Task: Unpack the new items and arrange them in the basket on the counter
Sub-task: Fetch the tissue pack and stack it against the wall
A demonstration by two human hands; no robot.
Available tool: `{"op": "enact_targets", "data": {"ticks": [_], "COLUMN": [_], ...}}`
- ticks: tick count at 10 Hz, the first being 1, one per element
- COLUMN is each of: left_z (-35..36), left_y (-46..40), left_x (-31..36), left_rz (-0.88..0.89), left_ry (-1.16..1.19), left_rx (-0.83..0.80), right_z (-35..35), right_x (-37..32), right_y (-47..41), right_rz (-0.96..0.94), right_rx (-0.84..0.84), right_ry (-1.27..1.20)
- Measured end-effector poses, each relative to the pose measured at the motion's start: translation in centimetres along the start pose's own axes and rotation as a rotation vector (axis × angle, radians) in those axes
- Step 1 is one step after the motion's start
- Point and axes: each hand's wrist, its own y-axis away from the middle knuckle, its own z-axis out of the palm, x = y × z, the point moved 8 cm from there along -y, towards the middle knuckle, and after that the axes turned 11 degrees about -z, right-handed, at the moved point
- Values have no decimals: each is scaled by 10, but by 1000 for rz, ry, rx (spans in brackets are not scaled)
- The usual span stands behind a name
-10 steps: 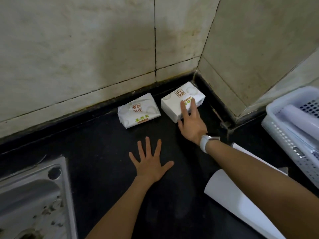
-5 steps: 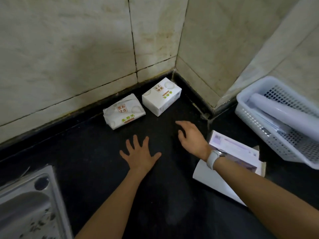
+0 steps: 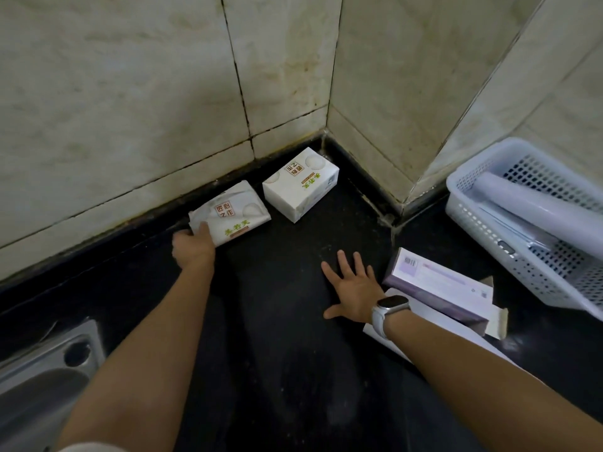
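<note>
left hand [image 3: 193, 247] gripping tissue pack [image 3: 230, 216], right hand [image 3: 354, 288] spread flat

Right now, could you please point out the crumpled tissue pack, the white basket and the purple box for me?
crumpled tissue pack [image 3: 236, 216], head view, printed top face.
white basket [image 3: 483, 226], head view, perforated near wall.
purple box [image 3: 440, 278], head view, pale top face.

The soft tissue pack [image 3: 233, 215] bears "匠心之作" in a red-brown square, with green characters below it that are too blurred to read. The tissue box [image 3: 300, 184], at its 2 o'clock, carries the same print upside down. The purple box [image 3: 437, 288] shows a barcode; its text is illegible.
</note>
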Motion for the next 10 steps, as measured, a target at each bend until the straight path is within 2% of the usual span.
{"op": "enact_targets", "data": {"ticks": [2,3,5,6,8,10], "left_z": [-11,-7,-22,-14,43,96], "left_y": [13,38,78,89,101,102], "left_x": [14,11,24,39,79,65], "left_rz": [91,131,248,269,290,188], "left_ry": [64,195,485,526,459,120], "left_rx": [73,11,31,-31,-183,-290], "right_z": [-1,-1,-1,-1,0,-8], "right_x": [-1,-1,-2,-2,-1,1], "right_y": [0,1,0,1,1,1], "right_rz": [2,2,-3,-6,-7,-7], "right_rx": [1,0,-5,-2,-6,14], "right_ry": [-11,-21,-14,-21,-27,-94]}}
